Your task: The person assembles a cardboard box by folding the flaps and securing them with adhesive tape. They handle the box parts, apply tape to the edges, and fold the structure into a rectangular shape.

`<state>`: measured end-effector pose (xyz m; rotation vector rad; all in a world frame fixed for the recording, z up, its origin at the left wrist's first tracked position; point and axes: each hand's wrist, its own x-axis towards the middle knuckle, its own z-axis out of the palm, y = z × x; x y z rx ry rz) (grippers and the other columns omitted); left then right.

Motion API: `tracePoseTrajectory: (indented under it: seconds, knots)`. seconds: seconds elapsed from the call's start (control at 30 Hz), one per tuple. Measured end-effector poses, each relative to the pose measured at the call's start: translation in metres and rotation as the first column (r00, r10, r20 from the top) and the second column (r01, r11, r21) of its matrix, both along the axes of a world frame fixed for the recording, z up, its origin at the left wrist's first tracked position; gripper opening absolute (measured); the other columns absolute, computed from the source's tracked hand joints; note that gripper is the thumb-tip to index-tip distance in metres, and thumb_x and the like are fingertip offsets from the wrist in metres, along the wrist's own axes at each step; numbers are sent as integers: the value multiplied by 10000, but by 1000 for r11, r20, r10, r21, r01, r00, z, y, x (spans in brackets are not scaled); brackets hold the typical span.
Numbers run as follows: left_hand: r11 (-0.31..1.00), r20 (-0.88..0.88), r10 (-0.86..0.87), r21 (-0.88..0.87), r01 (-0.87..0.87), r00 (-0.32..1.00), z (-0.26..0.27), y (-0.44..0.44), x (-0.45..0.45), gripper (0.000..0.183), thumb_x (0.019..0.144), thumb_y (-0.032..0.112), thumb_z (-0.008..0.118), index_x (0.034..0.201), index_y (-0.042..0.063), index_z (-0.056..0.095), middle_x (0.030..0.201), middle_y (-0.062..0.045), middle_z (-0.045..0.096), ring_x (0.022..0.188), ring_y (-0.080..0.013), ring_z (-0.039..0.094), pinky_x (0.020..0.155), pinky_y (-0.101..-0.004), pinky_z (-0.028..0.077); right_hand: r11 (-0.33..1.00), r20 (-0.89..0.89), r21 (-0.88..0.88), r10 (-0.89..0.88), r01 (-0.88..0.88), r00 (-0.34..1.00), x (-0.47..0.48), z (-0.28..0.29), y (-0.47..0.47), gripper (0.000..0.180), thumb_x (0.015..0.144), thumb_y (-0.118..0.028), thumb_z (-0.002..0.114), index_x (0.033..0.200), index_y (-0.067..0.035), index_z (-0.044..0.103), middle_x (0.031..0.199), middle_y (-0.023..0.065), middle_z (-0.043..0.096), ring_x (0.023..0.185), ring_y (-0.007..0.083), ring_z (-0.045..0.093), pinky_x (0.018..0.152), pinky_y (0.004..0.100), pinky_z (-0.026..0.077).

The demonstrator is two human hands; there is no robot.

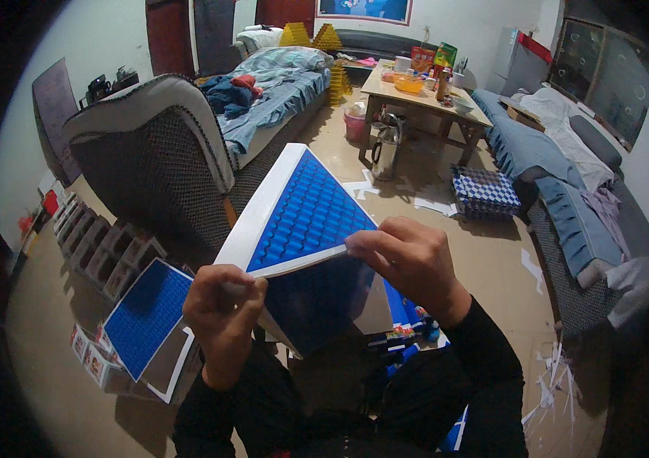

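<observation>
A folded model roof piece (313, 214), with blue tile-patterned faces and white borders, is held up over my lap. My left hand (224, 315) pinches the left end of its white near edge between thumb and fingers. At the right end of that same edge, my right hand (410, 266) has its thumb and fingertips closed on the border. The lower blue face (313, 303) slopes down towards me in shadow. Beneath my right wrist are blue pieces and small colourful items (407, 329), partly hidden by the sleeve.
On the left floor, another blue panel (152, 309) rests on printed boxes, near stacked grey pieces (107, 252). A padded bed end (147, 131) stands beyond. Ahead are a metal flask (384, 151), a cluttered table (376, 86) and a checkered stack (485, 192). Paper strips (550, 383) litter the right floor.
</observation>
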<state>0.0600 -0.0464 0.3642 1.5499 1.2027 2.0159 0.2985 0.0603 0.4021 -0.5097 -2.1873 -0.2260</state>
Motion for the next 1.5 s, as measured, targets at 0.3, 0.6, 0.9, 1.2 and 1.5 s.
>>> tracePoseTrajectory:
  seconds: [0.3, 0.6, 0.9, 1.2, 1.5]
  knots:
    - [999, -53, 41, 1, -41, 998, 2, -6, 4, 200, 766, -20, 752, 886, 47, 607, 870, -54, 599, 764, -113, 589, 681, -248, 454, 974, -33, -190, -135, 126, 990, 1, 4, -12, 301, 798, -204, 750, 1070, -112, 664, 864, 112, 699, 721, 242, 688, 597, 332, 535]
    - [1000, -8, 18, 9, -18, 1000, -3, -8, -3, 190, 767, -23, 747, 883, 40, 610, 856, -52, 595, 747, -107, 577, 667, -245, 448, 850, 35, -463, -267, 252, 963, 12, -5, -1, 323, 825, -334, 736, 1057, -117, 679, 803, 110, 689, 681, 223, 674, 587, 323, 501]
    - [997, 15, 68, 24, -69, 998, -3, -5, 2, 190, 790, -40, 708, 904, 52, 588, 855, -28, 563, 716, -80, 537, 661, -210, 425, 906, -326, -420, -205, 53, 923, 1, -30, 5, 232, 826, -116, 737, 1041, -87, 654, 850, 102, 641, 688, 217, 647, 579, 298, 517]
    - [1000, 124, 14, 2, -15, 992, 2, -10, 3, 183, 797, -48, 713, 900, 47, 595, 851, -28, 586, 722, -68, 549, 644, -209, 426, 980, -202, 192, -8, 48, 979, -30, -67, -7, 494, 821, -41, 689, 1294, -154, 606, 870, 62, 623, 687, 183, 611, 587, 313, 524]
    - [999, 67, 23, 40, -25, 997, -1, -17, 4, 189, 777, -11, 737, 893, 44, 599, 838, -54, 605, 721, -101, 593, 676, -220, 463, 977, -227, 181, -66, 109, 972, -36, -66, -16, 443, 798, -123, 745, 1231, -169, 663, 874, 46, 602, 766, 180, 597, 613, 296, 508]
